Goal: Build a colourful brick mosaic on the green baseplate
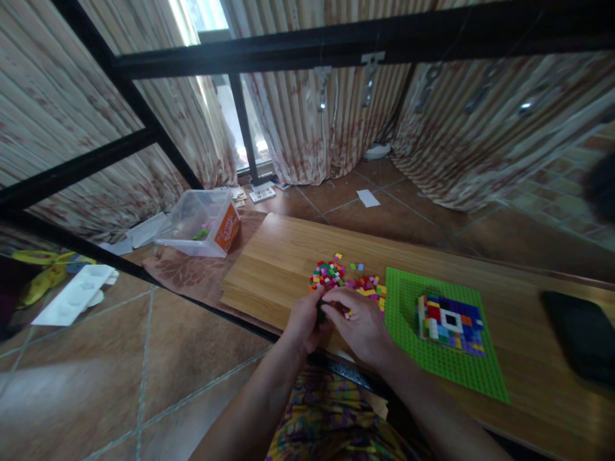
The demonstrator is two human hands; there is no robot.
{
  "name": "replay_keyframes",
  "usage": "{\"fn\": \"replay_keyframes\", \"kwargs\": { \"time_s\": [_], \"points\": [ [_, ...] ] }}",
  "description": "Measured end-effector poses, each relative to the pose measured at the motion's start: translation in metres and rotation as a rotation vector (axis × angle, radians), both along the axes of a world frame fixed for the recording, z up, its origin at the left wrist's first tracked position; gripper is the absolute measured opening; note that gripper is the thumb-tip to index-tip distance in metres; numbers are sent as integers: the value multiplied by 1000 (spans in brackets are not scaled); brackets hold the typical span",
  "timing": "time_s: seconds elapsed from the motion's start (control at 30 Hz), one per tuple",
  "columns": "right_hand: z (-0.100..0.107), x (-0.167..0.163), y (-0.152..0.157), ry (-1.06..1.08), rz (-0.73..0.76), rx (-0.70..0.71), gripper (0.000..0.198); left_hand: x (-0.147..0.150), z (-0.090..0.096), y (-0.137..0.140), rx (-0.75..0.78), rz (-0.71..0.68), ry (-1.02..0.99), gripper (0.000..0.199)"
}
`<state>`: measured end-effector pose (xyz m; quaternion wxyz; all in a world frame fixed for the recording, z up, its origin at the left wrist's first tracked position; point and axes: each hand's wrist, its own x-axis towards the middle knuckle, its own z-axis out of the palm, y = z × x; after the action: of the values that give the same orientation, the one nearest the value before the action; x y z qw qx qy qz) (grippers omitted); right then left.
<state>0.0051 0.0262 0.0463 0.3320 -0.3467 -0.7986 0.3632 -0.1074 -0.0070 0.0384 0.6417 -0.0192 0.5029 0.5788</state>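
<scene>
My left hand is closed around a small dark piece, perhaps a toy building brick; its exact kind is too small to tell. The fingertips of my right hand are pinched together at the same piece, partly covering it. Just beyond both hands lies a loose pile of small coloured building bricks on the wooden board. To the right, a green baseplate carries a multicoloured brick build with a white square frame around a dark centre.
The wooden board lies on a black-framed table. A clear plastic bin with an orange label stands at its left end. A dark phone-like slab lies at the right. A white moulded tray is at far left; curtains hang behind.
</scene>
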Motion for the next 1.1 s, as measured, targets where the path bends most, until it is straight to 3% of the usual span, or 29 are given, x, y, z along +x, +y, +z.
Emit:
{"fn": "replay_keyframes", "kwargs": {
  "time_s": [0.13,0.23,0.37,0.67,1.1],
  "points": [
    [-8,-2,24,43,-73,53,16,-9,3,-3,22,-54,-150,22],
    [-19,-4,55,-151,-162,108,19,-17,2,-6,24,-49,-169,21],
    [-31,-11,82,-437,-146,155,21,-24,-3,-11,22,-22,-159,20],
    [-28,-8,91,-557,-53,153,18,-33,-6,-15,-21,52,-102,19],
    [-24,-1,101,-635,11,84,17,-31,-7,-15,-18,30,-105,17]
  ]
}}
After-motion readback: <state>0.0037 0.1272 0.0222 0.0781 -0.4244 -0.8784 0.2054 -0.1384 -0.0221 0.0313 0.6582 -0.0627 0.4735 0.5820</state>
